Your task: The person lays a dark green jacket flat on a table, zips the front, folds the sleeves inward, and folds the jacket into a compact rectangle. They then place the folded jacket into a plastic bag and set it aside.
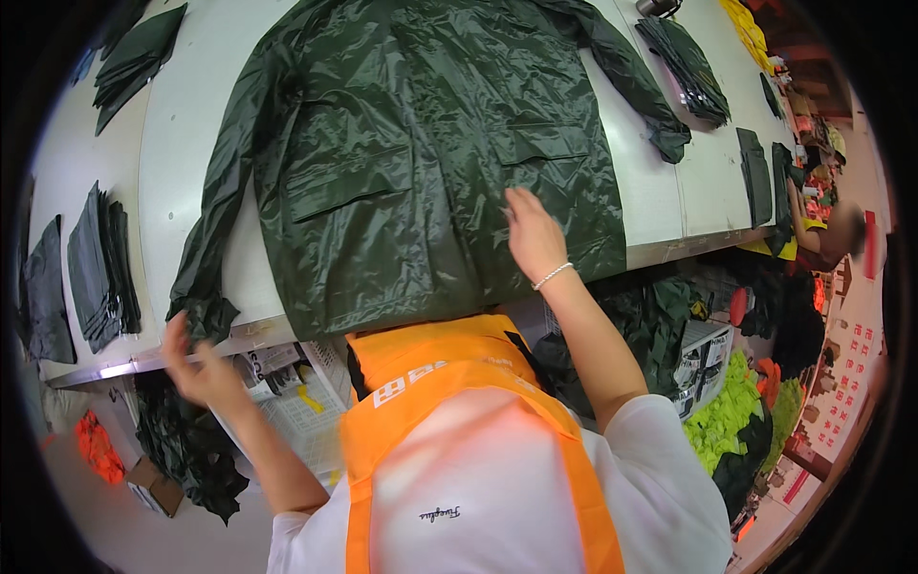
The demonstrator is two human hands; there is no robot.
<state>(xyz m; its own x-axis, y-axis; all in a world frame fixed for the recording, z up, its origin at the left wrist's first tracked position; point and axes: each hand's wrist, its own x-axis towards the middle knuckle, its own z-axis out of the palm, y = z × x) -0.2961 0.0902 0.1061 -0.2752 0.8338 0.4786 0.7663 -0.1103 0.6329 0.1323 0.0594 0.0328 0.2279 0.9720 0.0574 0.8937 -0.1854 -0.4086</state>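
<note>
A dark green rain jacket (411, 153) lies spread flat, front up, on a white table (191, 124), its hem at the near edge and both sleeves out to the sides. My right hand (531, 234), with a bead bracelet at the wrist, rests fingers apart on the jacket's lower right front, below a flap pocket. My left hand (196, 368) is blurred at the table's near edge, just under the cuff of the jacket's left sleeve (203, 316); nothing is visibly gripped in it.
Stacks of folded dark pieces lie at the table's left (100, 268), far left corner (134, 57) and far right (688, 67). Under the table stand white baskets (306, 411) and heaps of dark and bright yellow-green fabric (722, 411). Another person (832, 234) works at the right end.
</note>
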